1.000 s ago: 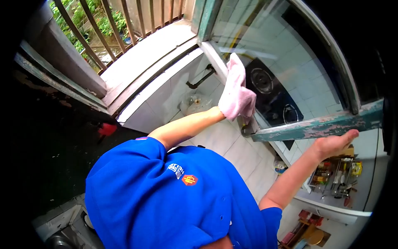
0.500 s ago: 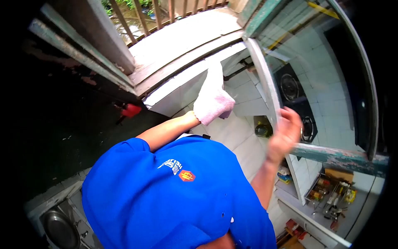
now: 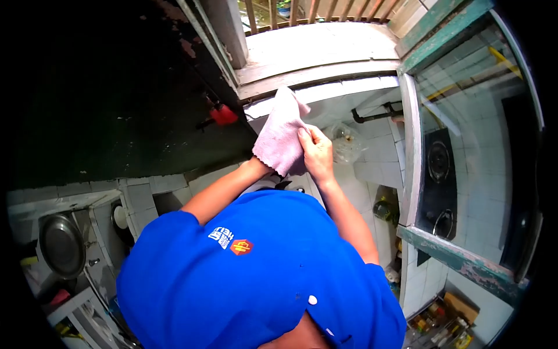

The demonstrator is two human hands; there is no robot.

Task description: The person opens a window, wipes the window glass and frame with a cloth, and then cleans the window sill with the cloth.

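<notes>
A pale pink cloth (image 3: 280,136) is draped over my left hand (image 3: 259,168), with only the wrist end showing below its scalloped edge. The cloth hides the fingers of that hand, and its upper end points toward the window sill (image 3: 319,49). My right hand (image 3: 318,154) pinches the cloth's right side between thumb and fingers. Both hands are close together in front of my chest, just below the sill.
On the right, a glass window sash (image 3: 471,145) with a peeling green frame stands swung inward. A dark door (image 3: 116,99) with a red object (image 3: 222,114) on it is at left. Beyond my hands lies a clear plastic bag (image 3: 347,143). A metal pan (image 3: 62,246) rests lower left.
My right hand has moved left from beside the window frame and taken hold of the cloth. The view has turned, so the window and sash appear farther right.
</notes>
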